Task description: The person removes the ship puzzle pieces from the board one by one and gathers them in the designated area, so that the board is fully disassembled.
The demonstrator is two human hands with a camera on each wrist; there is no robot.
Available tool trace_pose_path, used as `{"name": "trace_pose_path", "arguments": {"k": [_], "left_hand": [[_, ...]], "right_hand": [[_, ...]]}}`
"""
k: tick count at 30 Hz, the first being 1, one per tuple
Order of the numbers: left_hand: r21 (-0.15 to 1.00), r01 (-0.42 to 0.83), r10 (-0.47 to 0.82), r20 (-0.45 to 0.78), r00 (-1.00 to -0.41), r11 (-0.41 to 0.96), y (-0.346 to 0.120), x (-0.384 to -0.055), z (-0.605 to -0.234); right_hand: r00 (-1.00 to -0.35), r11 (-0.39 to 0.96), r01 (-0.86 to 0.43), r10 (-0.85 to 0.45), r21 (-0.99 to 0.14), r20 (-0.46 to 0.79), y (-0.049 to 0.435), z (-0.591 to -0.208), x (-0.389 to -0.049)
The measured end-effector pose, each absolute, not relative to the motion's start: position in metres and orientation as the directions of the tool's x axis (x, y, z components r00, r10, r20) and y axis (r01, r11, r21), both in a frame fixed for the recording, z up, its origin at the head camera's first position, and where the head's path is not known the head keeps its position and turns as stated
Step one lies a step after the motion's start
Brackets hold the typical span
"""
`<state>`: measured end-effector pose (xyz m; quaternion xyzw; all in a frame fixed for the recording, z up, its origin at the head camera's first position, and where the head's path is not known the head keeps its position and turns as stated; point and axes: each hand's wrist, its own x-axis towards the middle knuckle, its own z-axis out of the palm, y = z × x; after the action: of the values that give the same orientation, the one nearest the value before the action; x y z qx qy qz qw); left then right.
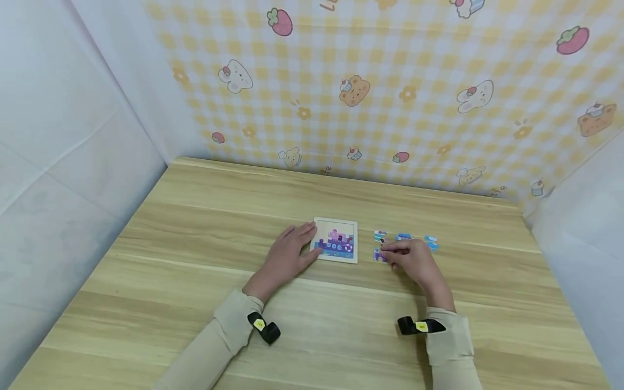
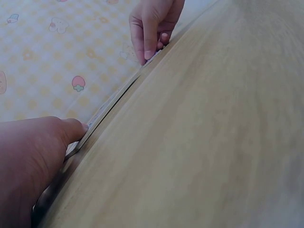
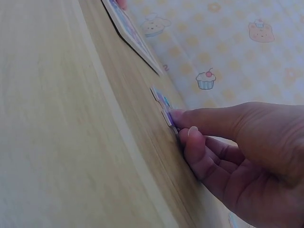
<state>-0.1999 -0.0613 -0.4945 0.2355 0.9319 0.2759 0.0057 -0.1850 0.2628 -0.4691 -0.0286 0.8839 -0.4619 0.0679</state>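
Note:
A square puzzle board (image 1: 333, 259) with a pale frame lies on the table, partly filled with a pink and purple ship picture on blue. My left hand (image 1: 287, 255) rests at its left side, fingers on the upper left corner and thumb on the lower left edge. To the right of the board, my right hand (image 1: 413, 261) pinches a small purple puzzle piece (image 3: 167, 117) between thumb and fingertips, low over the tabletop. That piece is partly covered by the fingers. Another piece (image 1: 380, 234), striped in light colours, lies just above it.
More loose pieces lie behind the right hand, a blue piece (image 1: 403, 236) and a light blue piece (image 1: 431, 241). The wooden table (image 1: 195, 227) meets a yellow checked cloth (image 1: 312, 135) at its back edge. White sheeting (image 1: 63, 162) hangs at the left.

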Motion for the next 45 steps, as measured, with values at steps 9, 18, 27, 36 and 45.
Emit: {"name": "trace_pose_path", "arguments": {"k": [9,18,27,36,45], "left_hand": [[0.518,0.432,0.438,0.118,-0.891,0.738,-0.061,-0.198,-0.494],[0.529,0.431,0.439,0.118,-0.89,0.731,-0.061,-0.196,-0.492],[0.523,0.443,0.457,0.113,-0.882,0.728,-0.064,-0.198,-0.49],[0.512,0.447,0.458,0.113,-0.882,0.734,-0.062,-0.193,-0.5],[0.479,0.463,0.456,0.141,-0.879,0.745,-0.063,-0.198,-0.495]], "right_hand": [[-0.989,0.588,0.004,-0.115,-0.809,-0.089,0.262,-0.467,-0.183],[-0.991,0.616,-0.08,-0.133,-0.783,-0.003,0.262,-0.461,-0.179],[-0.981,0.613,-0.194,-0.139,-0.765,0.137,0.238,-0.435,-0.179],[-0.971,0.615,-0.064,-0.222,-0.786,-0.094,0.172,-0.454,-0.207],[-0.97,0.669,-0.045,-0.206,-0.742,-0.127,0.146,-0.46,-0.22]]}}
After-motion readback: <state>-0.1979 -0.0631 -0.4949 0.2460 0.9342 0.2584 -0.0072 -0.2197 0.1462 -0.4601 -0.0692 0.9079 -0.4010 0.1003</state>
